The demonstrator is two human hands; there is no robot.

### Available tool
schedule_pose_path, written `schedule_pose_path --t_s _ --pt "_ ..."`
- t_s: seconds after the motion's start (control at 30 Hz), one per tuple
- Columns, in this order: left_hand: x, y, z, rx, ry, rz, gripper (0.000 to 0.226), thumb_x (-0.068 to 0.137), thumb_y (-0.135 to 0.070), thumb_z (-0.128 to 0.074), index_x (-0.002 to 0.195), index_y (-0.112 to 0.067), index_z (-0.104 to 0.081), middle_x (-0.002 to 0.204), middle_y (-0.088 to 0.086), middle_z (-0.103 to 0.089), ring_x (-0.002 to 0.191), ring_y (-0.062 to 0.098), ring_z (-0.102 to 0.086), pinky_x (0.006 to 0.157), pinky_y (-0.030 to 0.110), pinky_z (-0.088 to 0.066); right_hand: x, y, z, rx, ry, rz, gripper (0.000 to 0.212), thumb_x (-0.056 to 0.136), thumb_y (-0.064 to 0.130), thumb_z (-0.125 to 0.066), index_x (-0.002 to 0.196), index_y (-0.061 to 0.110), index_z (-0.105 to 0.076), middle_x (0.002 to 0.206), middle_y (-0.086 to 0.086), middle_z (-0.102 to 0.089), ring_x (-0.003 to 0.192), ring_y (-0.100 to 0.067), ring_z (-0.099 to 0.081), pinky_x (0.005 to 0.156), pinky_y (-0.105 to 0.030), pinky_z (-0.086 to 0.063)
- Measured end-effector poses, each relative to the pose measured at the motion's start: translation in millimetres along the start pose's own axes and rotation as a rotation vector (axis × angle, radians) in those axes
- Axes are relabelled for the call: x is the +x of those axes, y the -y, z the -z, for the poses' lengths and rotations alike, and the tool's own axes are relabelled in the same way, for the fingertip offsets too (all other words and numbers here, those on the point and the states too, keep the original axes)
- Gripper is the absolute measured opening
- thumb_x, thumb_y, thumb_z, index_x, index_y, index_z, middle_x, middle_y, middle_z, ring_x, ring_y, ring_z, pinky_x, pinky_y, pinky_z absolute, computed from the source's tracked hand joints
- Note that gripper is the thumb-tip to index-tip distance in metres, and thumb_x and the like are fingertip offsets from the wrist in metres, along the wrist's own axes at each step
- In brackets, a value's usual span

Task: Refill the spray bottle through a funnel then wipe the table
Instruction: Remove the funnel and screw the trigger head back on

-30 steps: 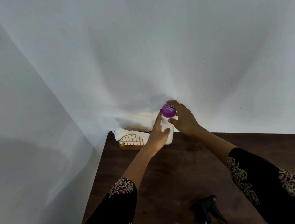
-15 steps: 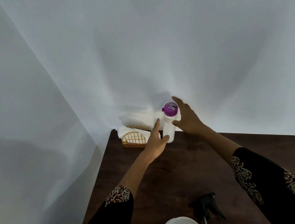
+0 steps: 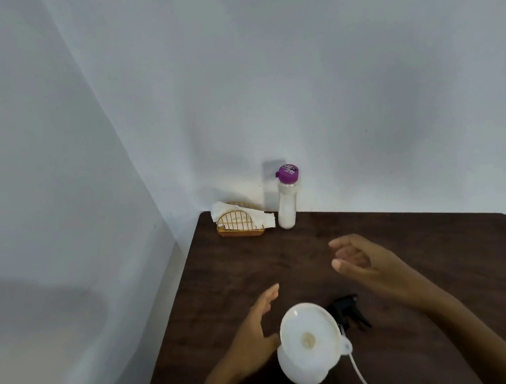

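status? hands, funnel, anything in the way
Both hands open and empty: left hand beside funnel, right hand above table. Funnel sits in white bottle. Black sprayer head lies just behind; capped refill bottle at wall.

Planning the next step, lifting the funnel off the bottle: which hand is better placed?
Probably the left hand: it is open right beside the funnel; the right hand is farther off.

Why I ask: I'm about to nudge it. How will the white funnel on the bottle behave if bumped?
The funnel looks like thin plastic, so probably light. Its wide bowl perches over the bottle, so it may tip easily. The left hand is close.
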State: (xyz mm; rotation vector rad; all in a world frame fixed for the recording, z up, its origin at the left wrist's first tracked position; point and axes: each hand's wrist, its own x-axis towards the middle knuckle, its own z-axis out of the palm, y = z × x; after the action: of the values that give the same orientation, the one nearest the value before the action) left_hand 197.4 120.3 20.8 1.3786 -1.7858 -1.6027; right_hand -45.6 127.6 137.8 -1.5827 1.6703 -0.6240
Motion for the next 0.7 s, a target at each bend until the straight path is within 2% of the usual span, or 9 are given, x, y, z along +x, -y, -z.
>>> schedule_pose_path --t_s 0.07,0.2,0.27,0.43,0.53,0.63,0.7 --pt "-15 12 -13 -0.004 0.034 -0.018 0.079 0.075 -0.025 -0.073 0.133 -0.054 -0.028 0.144 -0.024 -0.034 0.133 0.000 -0.032 0.112 0.028 -0.030 -25 -4 -14 0.020 0.042 -0.044 0.031 0.089 0.040 -0.055 0.120 0.038 -0.049 0.106 0.013 -0.059 0.097 -0.001 -0.059 0.078 -0.014 -0.047" --pt "-30 23 -38 0.025 0.019 0.017 0.065 0.064 -0.045 -0.075 0.117 -0.051 -0.039 0.131 -0.019 -0.047 0.122 0.001 -0.046 0.108 0.032 -0.039 -58 -9 -45 0.070 0.122 -0.140 0.037 0.091 0.046 -0.047 0.128 0.043 -0.039 0.103 0.013 -0.059 0.092 -0.001 -0.060 0.072 -0.012 -0.045" --pt "-30 24 -48 0.057 -0.002 0.040 0.056 0.068 -0.049 -0.072 0.115 -0.048 -0.040 0.131 -0.015 -0.048 0.120 0.006 -0.047 0.107 0.034 -0.040 -67 -13 -60 0.095 0.118 -0.161 0.041 0.093 0.041 -0.047 0.133 0.040 -0.037 0.098 0.010 -0.061 0.085 -0.005 -0.062 0.065 -0.013 -0.043" --pt "-33 29 -65 0.136 -0.129 0.063 0.064 0.078 -0.054 -0.062 0.134 -0.034 -0.038 0.139 -0.013 -0.045 0.122 0.008 -0.046 0.108 0.031 -0.039 -76 -21 -86 0.235 -0.039 -0.143 0.041 0.095 0.017 -0.050 0.136 0.024 -0.046 0.081 -0.005 -0.069 0.057 -0.013 -0.062 0.052 -0.015 -0.044" --pt "-35 28 -69 0.191 -0.182 0.049 0.059 0.085 -0.050 -0.058 0.137 -0.032 -0.036 0.143 -0.012 -0.042 0.126 0.008 -0.044 0.109 0.027 -0.036 -81 -18 -93 0.332 -0.164 -0.110 0.041 0.095 0.014 -0.051 0.132 0.028 -0.047 0.072 -0.001 -0.067 0.052 -0.009 -0.059 0.050 -0.018 -0.047" --pt "-35 28 -70 0.220 -0.213 0.053 0.060 0.086 -0.049 -0.058 0.138 -0.030 -0.036 0.144 -0.013 -0.042 0.128 0.009 -0.044 0.109 0.025 -0.034 -84 -15 -99 0.268 -0.257 -0.074 0.040 0.095 0.016 -0.051 0.131 0.031 -0.048 0.090 0.004 -0.069 0.058 0.000 -0.061 0.054 -0.016 -0.049" --pt "-35 29 -71 0.205 -0.212 0.061 0.061 0.085 -0.048 -0.059 0.138 -0.029 -0.036 0.143 -0.011 -0.043 0.127 0.008 -0.045 0.108 0.024 -0.035 -85 -13 -102 0.225 -0.258 -0.061 0.039 0.094 0.015 -0.052 0.131 0.030 -0.048 0.092 0.005 -0.069 0.061 0.003 -0.062 0.058 -0.015 -0.051"
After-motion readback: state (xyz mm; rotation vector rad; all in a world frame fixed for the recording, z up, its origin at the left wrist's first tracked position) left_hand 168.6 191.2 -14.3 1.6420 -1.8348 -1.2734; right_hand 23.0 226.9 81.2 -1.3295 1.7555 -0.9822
